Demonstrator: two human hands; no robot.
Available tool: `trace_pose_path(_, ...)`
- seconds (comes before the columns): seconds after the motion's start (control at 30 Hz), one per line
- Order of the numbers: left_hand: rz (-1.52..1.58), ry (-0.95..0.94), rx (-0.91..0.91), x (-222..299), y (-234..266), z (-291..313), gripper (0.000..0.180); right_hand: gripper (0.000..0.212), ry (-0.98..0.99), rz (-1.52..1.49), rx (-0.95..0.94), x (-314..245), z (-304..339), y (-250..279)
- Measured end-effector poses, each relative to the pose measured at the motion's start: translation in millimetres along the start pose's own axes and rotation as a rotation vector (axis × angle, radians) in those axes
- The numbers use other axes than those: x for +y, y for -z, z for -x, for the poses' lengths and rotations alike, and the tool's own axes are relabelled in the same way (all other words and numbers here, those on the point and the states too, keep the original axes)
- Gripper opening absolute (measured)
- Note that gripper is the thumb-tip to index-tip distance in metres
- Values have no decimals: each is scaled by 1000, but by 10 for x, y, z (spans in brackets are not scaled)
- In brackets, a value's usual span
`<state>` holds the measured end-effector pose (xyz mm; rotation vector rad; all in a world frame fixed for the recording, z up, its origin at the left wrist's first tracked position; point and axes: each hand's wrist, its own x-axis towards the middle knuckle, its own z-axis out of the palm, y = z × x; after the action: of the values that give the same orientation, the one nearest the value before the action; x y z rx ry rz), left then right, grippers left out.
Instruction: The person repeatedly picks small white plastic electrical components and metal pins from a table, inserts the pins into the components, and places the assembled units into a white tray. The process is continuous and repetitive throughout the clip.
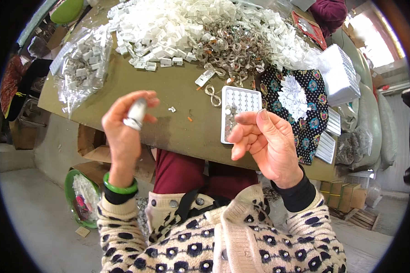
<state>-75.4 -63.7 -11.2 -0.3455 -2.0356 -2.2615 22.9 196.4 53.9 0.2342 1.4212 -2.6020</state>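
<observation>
My left hand (125,123), with a green bangle at the wrist and a white wrap (135,113) round one finger, hovers over the near left of the table. Its fingers are apart and slightly blurred, and I see nothing in them. My right hand (271,148) is palm up, with thumb raised and fingers loosely curled; nothing shows in it. It partly covers a white plastic tray (243,96) with small round pockets. Silver button cells (230,111) lie along the tray's left side. Near the tray are a coiled clear wire (212,96) and a white plastic casing (205,78).
Behind lie heaps of white casings (168,32) and coiled wires (232,45). A clear bag of casings (84,59) sits left. On the right, a patterned black cloth (314,123) bears white slips (294,98), beside stacked trays (341,75). A green basin (69,195) stands on the floor.
</observation>
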Motion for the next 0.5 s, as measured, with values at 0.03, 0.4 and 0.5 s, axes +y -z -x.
trace_pose_path(0.03,113,56,26,-32,-124,129,22,41,-5,4,7,-16,18,-45)
trace_pose_path(0.4,255,95,33,-143,-460,555,21,45,10,-62,22,-24,143,-53)
trace_pose_path(0.5,270,119,33,-142,-463,558,21,45,4,-77,22,2,133,-16)
